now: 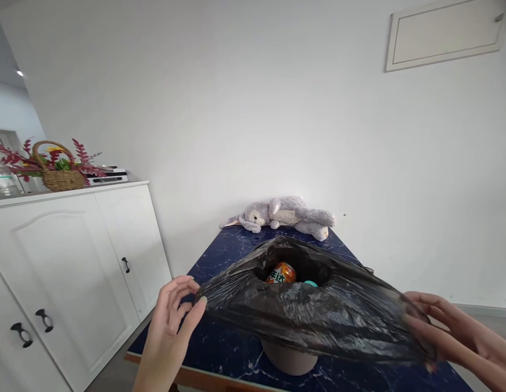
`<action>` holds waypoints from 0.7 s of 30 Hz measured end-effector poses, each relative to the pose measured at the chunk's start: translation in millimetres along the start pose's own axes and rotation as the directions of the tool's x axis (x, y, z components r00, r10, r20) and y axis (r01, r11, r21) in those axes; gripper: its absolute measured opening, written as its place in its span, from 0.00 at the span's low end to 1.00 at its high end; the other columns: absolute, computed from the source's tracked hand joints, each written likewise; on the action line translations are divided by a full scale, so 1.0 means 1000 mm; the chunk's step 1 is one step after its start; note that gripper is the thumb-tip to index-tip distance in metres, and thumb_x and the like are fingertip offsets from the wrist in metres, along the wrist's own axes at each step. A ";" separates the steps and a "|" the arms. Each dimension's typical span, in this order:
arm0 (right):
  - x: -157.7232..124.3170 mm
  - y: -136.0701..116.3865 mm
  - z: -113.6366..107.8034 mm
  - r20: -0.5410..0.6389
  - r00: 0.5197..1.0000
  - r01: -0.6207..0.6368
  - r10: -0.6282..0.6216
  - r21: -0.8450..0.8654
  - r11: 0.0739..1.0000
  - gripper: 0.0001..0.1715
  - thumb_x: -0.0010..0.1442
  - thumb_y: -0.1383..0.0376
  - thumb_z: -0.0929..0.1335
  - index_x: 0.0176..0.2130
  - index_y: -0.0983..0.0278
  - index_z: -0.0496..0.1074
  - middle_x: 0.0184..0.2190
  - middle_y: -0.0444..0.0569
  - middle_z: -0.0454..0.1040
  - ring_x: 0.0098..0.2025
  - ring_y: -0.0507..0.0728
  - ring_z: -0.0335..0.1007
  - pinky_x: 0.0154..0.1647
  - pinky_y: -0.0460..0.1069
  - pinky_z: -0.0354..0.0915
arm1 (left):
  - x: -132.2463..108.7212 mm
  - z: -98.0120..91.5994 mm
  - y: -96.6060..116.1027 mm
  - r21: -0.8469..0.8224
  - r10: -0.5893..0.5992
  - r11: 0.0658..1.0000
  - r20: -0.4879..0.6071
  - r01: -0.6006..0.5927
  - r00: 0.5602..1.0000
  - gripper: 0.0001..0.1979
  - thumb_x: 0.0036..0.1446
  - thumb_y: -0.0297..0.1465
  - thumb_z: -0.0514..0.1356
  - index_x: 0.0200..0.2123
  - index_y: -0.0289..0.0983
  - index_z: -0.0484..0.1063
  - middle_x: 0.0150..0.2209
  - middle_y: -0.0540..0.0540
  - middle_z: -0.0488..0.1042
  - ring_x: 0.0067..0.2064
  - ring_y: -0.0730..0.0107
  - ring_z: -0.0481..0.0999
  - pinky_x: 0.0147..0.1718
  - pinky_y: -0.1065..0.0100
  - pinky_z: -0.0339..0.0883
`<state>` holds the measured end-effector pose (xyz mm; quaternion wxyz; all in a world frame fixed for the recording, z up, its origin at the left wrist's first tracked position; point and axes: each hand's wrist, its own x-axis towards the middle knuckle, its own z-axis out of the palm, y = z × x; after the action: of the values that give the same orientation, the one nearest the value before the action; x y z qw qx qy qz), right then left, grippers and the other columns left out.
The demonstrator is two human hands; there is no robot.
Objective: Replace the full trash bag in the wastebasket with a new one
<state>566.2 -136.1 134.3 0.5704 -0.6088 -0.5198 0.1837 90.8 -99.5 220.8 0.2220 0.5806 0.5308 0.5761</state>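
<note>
A black plastic bag [314, 316] is stretched wide across the top of a greyish bin [289, 362], whose lower part shows beneath it. My left hand [171, 321] pinches the bag's left edge between thumb and fingers. At the opposite edge, my right hand [452, 326] grips the plastic, slightly blurred. Through the bag's opening I see an orange drink can [282, 272] lying tilted inside. Beside it shows a small turquoise piece [310, 283], perhaps a cap; the rest of it is hidden.
The bin stands on a dark blue marble-patterned table [220, 245]. A grey plush rabbit [288, 213] lies on its side at the far end, against the white wall. To the left, a white cabinet [73, 245] carries a wicker basket [63, 179] of artificial flowers.
</note>
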 end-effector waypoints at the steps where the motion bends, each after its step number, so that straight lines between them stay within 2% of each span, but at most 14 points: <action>1: 0.002 -0.004 0.001 0.056 0.997 -0.050 0.049 0.018 0.999 0.37 0.50 0.37 0.76 0.54 0.48 0.78 0.50 0.56 0.82 0.45 0.70 0.84 0.32 0.53 0.82 | 0.003 0.000 0.001 0.024 0.000 1.000 0.013 0.000 1.000 0.26 0.63 0.54 0.64 0.56 0.46 0.69 0.58 0.39 0.75 0.58 0.50 0.79 0.47 0.61 0.78; 3: 0.008 -0.019 0.004 0.152 0.983 -0.104 0.101 0.014 0.994 0.44 0.52 0.37 0.75 0.63 0.46 0.71 0.59 0.52 0.77 0.57 0.70 0.80 0.43 0.52 0.82 | 0.014 0.004 0.010 0.074 0.015 0.997 0.073 -0.020 0.997 0.27 0.66 0.55 0.60 0.59 0.47 0.68 0.65 0.39 0.72 0.66 0.47 0.74 0.54 0.57 0.76; 4: 0.012 -0.031 0.006 0.171 0.982 -0.082 0.084 -0.018 0.996 0.46 0.53 0.36 0.74 0.65 0.46 0.68 0.61 0.52 0.76 0.58 0.69 0.79 0.45 0.52 0.81 | 0.021 0.008 0.018 0.100 0.026 0.994 0.121 -0.038 0.992 0.27 0.67 0.55 0.58 0.61 0.47 0.67 0.66 0.39 0.71 0.67 0.48 0.72 0.56 0.56 0.75; 7: 0.027 -0.069 0.017 0.194 0.981 0.058 -0.024 -0.174 0.983 0.44 0.58 0.35 0.71 0.65 0.52 0.68 0.55 0.55 0.80 0.56 0.68 0.79 0.45 0.53 0.79 | 0.048 0.025 0.043 0.200 0.075 0.970 0.292 -0.138 0.954 0.30 0.67 0.55 0.59 0.64 0.46 0.66 0.64 0.39 0.73 0.64 0.49 0.75 0.58 0.55 0.72; 10: 0.041 -0.094 0.030 0.260 0.958 0.212 -0.124 -0.344 0.915 0.36 0.62 0.36 0.68 0.58 0.55 0.76 0.47 0.55 0.83 0.49 0.69 0.81 0.39 0.55 0.77 | 0.071 0.043 0.061 0.334 0.090 0.898 0.500 -0.287 0.862 0.30 0.63 0.54 0.64 0.61 0.43 0.72 0.55 0.39 0.80 0.55 0.49 0.80 0.51 0.57 0.74; 12: 0.046 -0.101 0.036 0.290 0.937 0.299 -0.192 -0.389 0.871 0.30 0.65 0.39 0.67 0.52 0.55 0.80 0.44 0.54 0.84 0.45 0.68 0.82 0.37 0.55 0.75 | 0.077 0.050 0.066 0.395 0.090 0.841 0.573 -0.370 0.815 0.26 0.63 0.53 0.63 0.56 0.42 0.77 0.50 0.40 0.82 0.50 0.50 0.82 0.45 0.59 0.74; 14: 0.047 -0.101 0.036 0.273 0.926 0.357 -0.260 -0.413 0.837 0.25 0.66 0.42 0.67 0.45 0.55 0.82 0.41 0.53 0.84 0.40 0.65 0.82 0.35 0.53 0.73 | 0.076 0.052 0.067 0.425 0.114 0.805 0.575 -0.414 0.811 0.22 0.65 0.51 0.62 0.50 0.42 0.81 0.43 0.43 0.84 0.44 0.52 0.83 0.40 0.62 0.73; 16: 0.044 -0.098 0.030 0.255 0.918 0.389 -0.303 -0.436 0.811 0.21 0.67 0.44 0.67 0.41 0.54 0.81 0.37 0.50 0.84 0.32 0.61 0.80 0.30 0.51 0.71 | 0.072 0.052 0.066 0.418 0.170 0.798 0.535 -0.434 0.828 0.18 0.67 0.49 0.61 0.44 0.43 0.83 0.38 0.46 0.85 0.39 0.55 0.83 0.36 0.64 0.71; 19: 0.036 -0.092 0.014 0.212 0.927 0.374 -0.309 -0.477 0.795 0.17 0.68 0.47 0.67 0.43 0.53 0.79 0.34 0.46 0.83 0.25 0.56 0.76 0.26 0.48 0.68 | 0.065 0.051 0.062 0.365 0.298 0.805 0.431 -0.467 0.851 0.16 0.69 0.46 0.61 0.38 0.43 0.82 0.39 0.48 0.85 0.38 0.59 0.83 0.35 0.66 0.69; 21: 0.031 -0.085 0.004 0.158 0.938 0.346 -0.309 -0.500 0.794 0.16 0.68 0.47 0.66 0.44 0.51 0.77 0.32 0.44 0.83 0.24 0.55 0.76 0.25 0.47 0.67 | 0.062 0.050 0.059 0.322 0.409 0.799 0.329 -0.509 0.851 0.14 0.69 0.44 0.62 0.38 0.42 0.81 0.39 0.49 0.85 0.37 0.62 0.83 0.35 0.68 0.69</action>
<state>539.0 -124.2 220.0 0.3892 -0.6342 -0.6665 -0.0447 143.4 -47.6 287.2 0.0153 0.7909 0.4472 0.4174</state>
